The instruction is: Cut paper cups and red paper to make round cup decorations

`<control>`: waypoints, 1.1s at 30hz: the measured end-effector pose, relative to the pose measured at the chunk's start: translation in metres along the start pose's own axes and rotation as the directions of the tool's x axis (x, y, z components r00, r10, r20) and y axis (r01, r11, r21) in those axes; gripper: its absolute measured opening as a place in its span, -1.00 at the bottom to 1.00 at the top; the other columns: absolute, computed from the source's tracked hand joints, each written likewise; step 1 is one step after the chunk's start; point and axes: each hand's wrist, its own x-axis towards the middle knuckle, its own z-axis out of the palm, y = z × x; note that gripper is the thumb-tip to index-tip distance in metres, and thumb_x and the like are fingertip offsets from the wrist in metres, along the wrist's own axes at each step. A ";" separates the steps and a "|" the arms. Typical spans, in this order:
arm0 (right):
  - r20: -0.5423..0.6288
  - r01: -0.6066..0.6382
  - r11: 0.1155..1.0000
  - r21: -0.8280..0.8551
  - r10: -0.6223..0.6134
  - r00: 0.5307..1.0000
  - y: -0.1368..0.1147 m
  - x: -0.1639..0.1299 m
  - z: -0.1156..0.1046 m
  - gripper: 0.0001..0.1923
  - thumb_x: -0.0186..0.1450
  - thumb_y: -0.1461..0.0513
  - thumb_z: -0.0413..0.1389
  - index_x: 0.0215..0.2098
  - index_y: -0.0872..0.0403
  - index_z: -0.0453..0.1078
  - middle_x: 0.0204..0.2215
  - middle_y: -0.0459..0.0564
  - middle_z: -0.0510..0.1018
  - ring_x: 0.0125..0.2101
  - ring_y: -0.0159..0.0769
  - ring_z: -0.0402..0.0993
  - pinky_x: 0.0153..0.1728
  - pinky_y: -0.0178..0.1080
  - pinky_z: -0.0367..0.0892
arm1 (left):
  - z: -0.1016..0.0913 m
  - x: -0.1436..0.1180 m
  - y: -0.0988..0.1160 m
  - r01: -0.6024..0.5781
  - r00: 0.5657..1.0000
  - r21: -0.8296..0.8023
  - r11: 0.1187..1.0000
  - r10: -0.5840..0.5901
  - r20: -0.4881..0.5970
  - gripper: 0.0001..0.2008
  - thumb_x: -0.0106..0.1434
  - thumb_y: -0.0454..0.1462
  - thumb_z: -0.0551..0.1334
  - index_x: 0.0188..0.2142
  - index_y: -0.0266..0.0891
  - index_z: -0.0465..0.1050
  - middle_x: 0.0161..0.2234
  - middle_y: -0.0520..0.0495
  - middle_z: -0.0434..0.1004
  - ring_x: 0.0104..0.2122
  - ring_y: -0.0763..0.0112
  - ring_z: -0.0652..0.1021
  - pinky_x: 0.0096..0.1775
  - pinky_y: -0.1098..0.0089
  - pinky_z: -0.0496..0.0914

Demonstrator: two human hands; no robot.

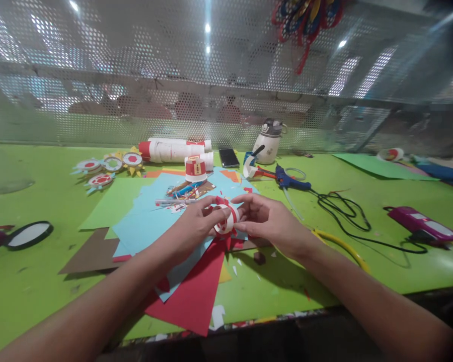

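Note:
Between my two hands is a small white paper cup with a red band and red paper pieces sticking out around it. My left hand grips its left side, thumb across the front. The fingertips of my right hand close on its right side. Just below and behind the cup lie overlapping sheets of coloured paper, with a blue sheet and a red sheet showing most. Another red and white paper cup stands upside down behind my hands, near a pile of pens and scissors-like tools.
A blue glue gun with a black cord lies to the right, near a purple box-like item. At the back are stacked white cups, a phone and a bottle. Cup-and-paper flowers sit left.

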 end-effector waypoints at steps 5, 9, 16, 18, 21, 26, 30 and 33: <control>0.001 0.014 1.000 0.012 -0.014 1.000 0.001 0.000 0.001 -0.61 0.07 0.31 0.22 -0.12 0.11 0.30 -0.43 -0.13 0.44 -0.41 -0.41 0.42 -0.37 -0.32 0.32 | -0.001 0.001 -0.002 0.006 0.999 -0.062 0.998 -0.003 0.040 -0.79 0.15 -0.14 0.23 -0.29 -0.22 0.39 -0.32 -0.11 0.49 -0.39 0.35 0.49 -0.28 0.28 0.40; 0.004 -0.020 1.000 0.013 0.020 1.000 -0.001 0.000 0.001 -0.61 0.07 0.32 0.22 -0.13 0.11 0.31 -0.46 -0.15 0.43 -0.44 -0.43 0.40 -0.38 -0.33 0.30 | -0.002 0.001 -0.002 0.044 0.999 -0.067 0.997 -0.043 0.016 -0.79 0.12 -0.16 0.26 -0.30 -0.24 0.38 -0.35 -0.11 0.49 -0.40 0.35 0.50 -0.31 0.29 0.40; 0.024 -0.037 0.999 0.027 0.036 0.999 0.003 0.002 0.001 -0.58 0.06 0.30 0.25 -0.11 0.12 0.30 -0.43 -0.10 0.46 -0.41 -0.39 0.42 -0.38 -0.29 0.30 | -0.001 0.001 0.001 0.078 0.997 -0.044 0.996 -0.078 0.005 -0.75 0.08 -0.17 0.28 -0.28 -0.24 0.37 -0.35 -0.08 0.49 -0.39 0.38 0.50 -0.27 0.26 0.41; 0.027 -0.032 0.999 0.032 0.031 0.999 0.005 0.003 0.000 -0.57 0.07 0.29 0.25 -0.10 0.12 0.29 -0.43 -0.10 0.46 -0.42 -0.39 0.41 -0.40 -0.30 0.29 | -0.001 0.001 0.001 0.078 0.997 -0.036 0.996 -0.078 0.005 -0.76 0.09 -0.18 0.28 -0.29 -0.24 0.36 -0.36 -0.07 0.48 -0.40 0.39 0.49 -0.27 0.27 0.41; 0.033 -0.020 0.999 0.041 0.019 0.999 0.007 0.004 0.000 -0.56 0.07 0.30 0.25 -0.09 0.11 0.29 -0.42 -0.09 0.46 -0.42 -0.40 0.41 -0.40 -0.30 0.28 | -0.001 0.000 0.002 0.081 0.997 -0.021 0.996 -0.081 0.002 -0.77 0.10 -0.17 0.27 -0.29 -0.25 0.37 -0.36 -0.07 0.48 -0.39 0.39 0.48 -0.29 0.31 0.40; 0.034 -0.027 0.999 0.041 0.025 0.999 0.007 0.004 0.000 -0.58 0.07 0.27 0.26 -0.11 0.09 0.30 -0.41 -0.09 0.47 -0.41 -0.39 0.41 -0.39 -0.29 0.29 | 0.001 -0.002 0.003 0.081 0.997 -0.022 0.996 -0.081 0.010 -0.77 0.11 -0.16 0.27 -0.31 -0.25 0.38 -0.40 -0.03 0.44 -0.40 0.41 0.46 -0.31 0.33 0.40; 0.021 -0.045 0.998 0.033 0.045 0.999 0.003 0.003 0.001 -0.57 0.07 0.27 0.26 -0.11 0.09 0.30 -0.43 -0.12 0.44 -0.44 -0.42 0.39 -0.45 -0.34 0.28 | 0.001 -0.003 0.004 0.091 0.996 -0.042 0.995 -0.090 0.021 -0.78 0.11 -0.16 0.27 -0.33 -0.26 0.38 -0.41 0.00 0.40 -0.40 0.43 0.44 -0.25 0.28 0.40; 0.010 -0.088 0.996 0.018 0.088 0.996 0.001 0.001 0.001 -0.57 0.08 0.26 0.26 -0.10 0.08 0.29 -0.43 -0.14 0.41 -0.46 -0.44 0.37 -0.51 -0.36 0.28 | -0.001 -0.004 0.004 0.091 0.995 -0.053 0.994 -0.088 0.053 -0.77 0.10 -0.18 0.28 -0.29 -0.25 0.39 -0.36 -0.03 0.42 -0.36 0.40 0.45 -0.27 0.32 0.38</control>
